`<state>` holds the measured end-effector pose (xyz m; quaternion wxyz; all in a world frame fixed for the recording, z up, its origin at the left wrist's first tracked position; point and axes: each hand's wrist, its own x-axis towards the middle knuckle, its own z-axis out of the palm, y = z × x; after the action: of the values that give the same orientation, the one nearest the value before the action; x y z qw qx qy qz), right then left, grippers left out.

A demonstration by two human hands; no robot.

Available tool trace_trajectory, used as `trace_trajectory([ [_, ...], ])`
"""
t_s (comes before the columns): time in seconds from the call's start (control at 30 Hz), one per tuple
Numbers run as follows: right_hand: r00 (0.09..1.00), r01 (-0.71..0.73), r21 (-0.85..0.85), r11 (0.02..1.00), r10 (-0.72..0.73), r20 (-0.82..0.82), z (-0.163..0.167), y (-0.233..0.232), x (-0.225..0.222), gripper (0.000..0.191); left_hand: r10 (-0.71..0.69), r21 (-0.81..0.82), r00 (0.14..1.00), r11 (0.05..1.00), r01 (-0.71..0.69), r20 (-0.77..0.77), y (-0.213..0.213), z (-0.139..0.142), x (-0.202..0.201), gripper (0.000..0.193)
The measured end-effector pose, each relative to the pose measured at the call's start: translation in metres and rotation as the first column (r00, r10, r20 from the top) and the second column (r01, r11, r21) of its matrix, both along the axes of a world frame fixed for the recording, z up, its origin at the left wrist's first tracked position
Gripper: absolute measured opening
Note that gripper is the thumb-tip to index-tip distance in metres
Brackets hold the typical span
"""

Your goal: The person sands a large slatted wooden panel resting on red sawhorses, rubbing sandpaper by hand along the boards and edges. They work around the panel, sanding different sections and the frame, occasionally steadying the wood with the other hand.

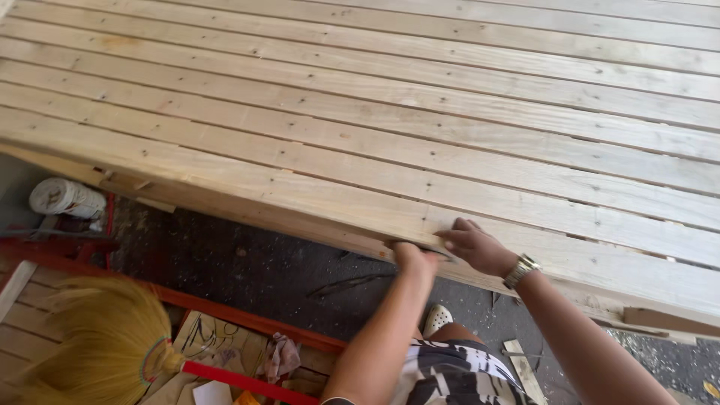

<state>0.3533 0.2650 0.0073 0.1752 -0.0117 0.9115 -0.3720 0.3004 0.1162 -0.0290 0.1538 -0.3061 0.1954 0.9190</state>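
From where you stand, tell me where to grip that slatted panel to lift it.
Probably grip the near edge of the panel, coming from below at the front. That edge overhangs the dark floor, leaving finger room underneath. The left hand already curls under it there; the right hand rests on top beside it.

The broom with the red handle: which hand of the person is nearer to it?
Left. The left hand grips the platform edge, on the side toward the broom. The right hand rests further right on the planks.
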Motion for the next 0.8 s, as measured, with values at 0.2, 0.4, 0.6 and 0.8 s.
trace_trajectory([
  [0.2,0.992,-0.047,-0.092,0.995,0.036,-0.118,-0.015,0.017,0.001,0.041,0.255,-0.166,0.946,0.943,-0.289,-0.2,-0.174,0.031,-0.142,0.077],
  [0.4,0.995,-0.099,-0.107,0.989,0.095,-0.04,-0.013,-0.009,-0.034,0.04,0.192,-0.462,0.978,0.861,-0.21,-0.088,-0.1,0.017,-0.075,0.082],
  [0.6,0.986,-0.156,-0.147,0.977,0.147,-0.073,-0.009,-0.027,-0.059,0.034,0.168,-0.262,0.981,0.946,-0.19,-0.102,-0.127,-0.008,-0.094,0.084],
  [0.8,0.987,-0.152,-0.11,0.982,0.146,-0.065,0.001,-0.043,-0.073,0.033,0.222,-0.482,0.959,0.83,-0.28,-0.175,-0.21,0.01,-0.156,0.084],
])
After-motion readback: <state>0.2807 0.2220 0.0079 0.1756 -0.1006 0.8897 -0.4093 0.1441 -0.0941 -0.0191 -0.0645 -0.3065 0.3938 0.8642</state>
